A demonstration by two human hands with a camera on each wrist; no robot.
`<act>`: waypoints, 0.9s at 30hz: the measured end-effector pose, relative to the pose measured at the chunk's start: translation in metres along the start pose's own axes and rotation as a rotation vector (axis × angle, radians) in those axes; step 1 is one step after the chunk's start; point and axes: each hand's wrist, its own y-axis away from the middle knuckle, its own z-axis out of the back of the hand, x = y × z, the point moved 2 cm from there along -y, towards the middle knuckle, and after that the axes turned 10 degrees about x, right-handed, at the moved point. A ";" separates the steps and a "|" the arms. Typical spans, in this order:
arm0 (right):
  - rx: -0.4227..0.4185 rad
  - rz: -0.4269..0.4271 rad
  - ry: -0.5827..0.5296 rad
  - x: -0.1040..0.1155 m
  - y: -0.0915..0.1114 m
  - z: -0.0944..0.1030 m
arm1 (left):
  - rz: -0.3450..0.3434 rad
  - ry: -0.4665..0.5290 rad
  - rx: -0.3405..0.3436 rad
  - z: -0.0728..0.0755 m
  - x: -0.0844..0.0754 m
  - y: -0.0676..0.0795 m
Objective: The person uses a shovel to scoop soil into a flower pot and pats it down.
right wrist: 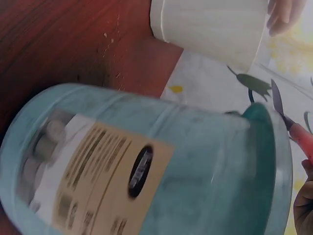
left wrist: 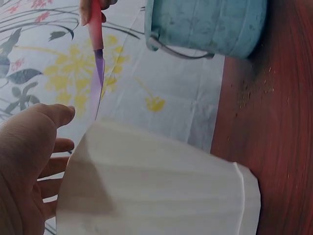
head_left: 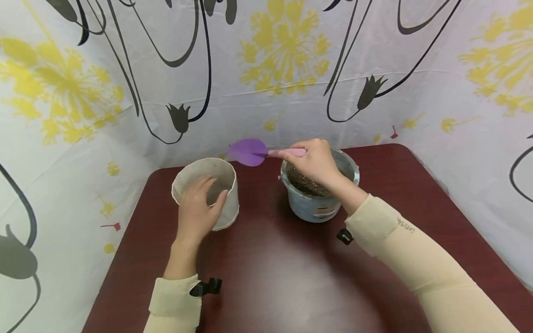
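Note:
My right hand (head_left: pixel 318 162) grips the pink handle of a garden trowel (head_left: pixel 248 152), held level above the table. Its purple blade points left, close to the far rim of a white pot (head_left: pixel 226 210); whether anything lies on the blade is hard to tell. Below the right hand stands a blue-grey bucket (head_left: pixel 312 206) with dark soil (head_left: pixel 306 181) inside. Over the near side of the white pot is my left hand (head_left: pixel 195 210), fingers spread and loosely bent at the opening. In the left wrist view that hand (left wrist: pixel 29 156) is beside the pot's rim. The pot's bottom is hidden.
Both containers stand on a dark red table (head_left: pixel 266 277), near its far edge. A flower-patterned white sheet (head_left: pixel 283 106) hangs behind and at both sides. Crumbs of soil (left wrist: pixel 254 90) lie on the table between pot and bucket. The bucket has a handle (left wrist: pixel 181 53).

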 end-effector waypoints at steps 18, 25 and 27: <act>-0.103 -0.192 0.034 -0.040 0.034 0.046 | -0.116 0.028 0.162 -0.032 -0.040 -0.024; -0.145 -0.238 0.052 -0.052 0.049 0.064 | -0.131 0.063 0.238 -0.047 -0.053 -0.033; -0.145 -0.255 0.056 -0.055 0.053 0.069 | -0.130 0.059 0.254 -0.053 -0.055 -0.034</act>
